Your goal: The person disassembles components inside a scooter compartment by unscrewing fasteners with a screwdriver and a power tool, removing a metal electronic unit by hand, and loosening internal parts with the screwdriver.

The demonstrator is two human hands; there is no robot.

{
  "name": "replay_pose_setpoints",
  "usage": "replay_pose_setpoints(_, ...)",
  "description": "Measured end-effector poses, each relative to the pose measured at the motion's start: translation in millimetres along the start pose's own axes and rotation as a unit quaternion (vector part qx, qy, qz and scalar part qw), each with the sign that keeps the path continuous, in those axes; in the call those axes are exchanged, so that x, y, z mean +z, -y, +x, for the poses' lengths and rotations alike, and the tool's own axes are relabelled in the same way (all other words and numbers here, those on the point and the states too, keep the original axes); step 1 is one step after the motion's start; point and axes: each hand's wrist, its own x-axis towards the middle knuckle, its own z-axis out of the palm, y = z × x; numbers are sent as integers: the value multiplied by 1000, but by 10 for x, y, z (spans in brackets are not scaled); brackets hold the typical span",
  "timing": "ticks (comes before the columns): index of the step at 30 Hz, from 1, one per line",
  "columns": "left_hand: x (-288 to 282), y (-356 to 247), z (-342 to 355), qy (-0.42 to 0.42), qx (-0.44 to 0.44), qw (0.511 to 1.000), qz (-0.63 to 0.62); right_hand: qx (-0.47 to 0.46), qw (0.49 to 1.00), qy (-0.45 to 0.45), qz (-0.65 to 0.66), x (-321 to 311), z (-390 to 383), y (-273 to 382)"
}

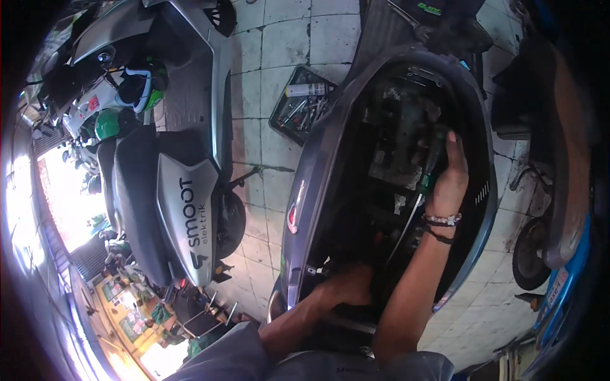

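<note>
Below me stands a scooter [318,171] with its seat compartment open, a dark well with metal and black parts inside. My right hand [450,178] reaches into the right side of that well, closed round the dark green handle of a screwdriver [429,166]. Its long thin shaft slants back toward me and to the left, and the tip is lost in the dark. Near the well's rear end is my left hand [348,286], blurred, its fingers hidden in shadow close to where the shaft ends. Whether it grips anything I cannot make out.
A black tray [277,117] with a spray can [307,89] and several tools lies on the tiled floor [284,41], left of the scooter. Another scooter, grey [190,209], is parked at the left, its side stand out. More vehicles stand at the right, one partly blue [565,298].
</note>
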Motion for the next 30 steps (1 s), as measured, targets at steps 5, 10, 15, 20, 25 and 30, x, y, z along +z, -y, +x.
replay_pose_setpoints(5, -38, -10, -3, -11, -12, 1000, -1, -59, 974, 83, -204, 59, -17, 96)
replay_pose_setpoints(10, -61, -46, 55, 2, 36, 999, -1, -112, 983, -6, -144, 24, 7, -1)
replay_pose_setpoints(15, 70, 112, 194, 17, 23, 999, 27, -70, 985, 57, -148, 14, -21, 38)
replay_pose_setpoints(20, -8, -45, 176, 24, 46, 996, 76, -3, 999, 18, -31, -8, 58, -69)
replay_pose_setpoints(25, -145, -176, 97, 46, -25, 998, 44, -98, 989, 46, -104, 92, -63, 198)
replay_pose_setpoints(30, -78, -171, 120, 17, -7, 994, 104, -182, 976, -31, -112, 49, -96, 468)
